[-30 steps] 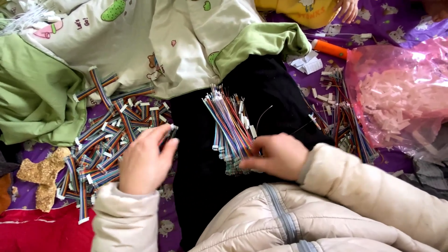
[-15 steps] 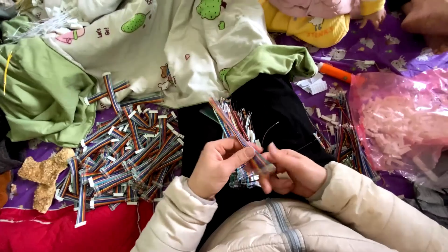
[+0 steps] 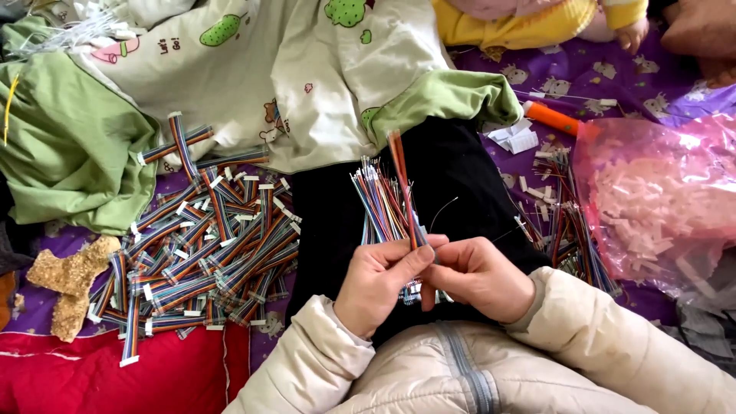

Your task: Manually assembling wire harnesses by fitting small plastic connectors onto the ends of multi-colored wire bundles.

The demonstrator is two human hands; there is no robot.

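Near the centre of the head view, slightly toward six o'clock, two bare hands in cream padded jacket sleeves meet over a black cloth lap. Left hand (image 3: 377, 282) has its thumb and fingers pressed together, pinching a thin orange-red strip of ribbon wire (image 3: 400, 184) that stands almost upright, pointing to twelve o'clock. Right hand (image 3: 479, 277) touches the left and is closed around the lower end of a fanned bundle of multicoloured flat ribbon wires (image 3: 377, 201), which spreads up toward eleven o'clock just beside the single strip.

At nine o'clock from the hands, a loose pile of short rainbow ribbon cables with white plastic connectors (image 3: 201, 245) lies on a purple patterned bedcover (image 3: 598, 77). Beyond it, at ten o'clock, sits a crumpled green and white printed quilt (image 3: 253, 84). At the far nine o'clock edge rests a tan crumbly sponge-like piece (image 3: 67, 277), with a red cushion (image 3: 107, 379) at seven o'clock.

At three o'clock lies a pink translucent plastic bag of small white parts (image 3: 659, 199), with more scattered cables (image 3: 567, 222) just beside it. At one o'clock rests an orange cylindrical tube (image 3: 553, 119).
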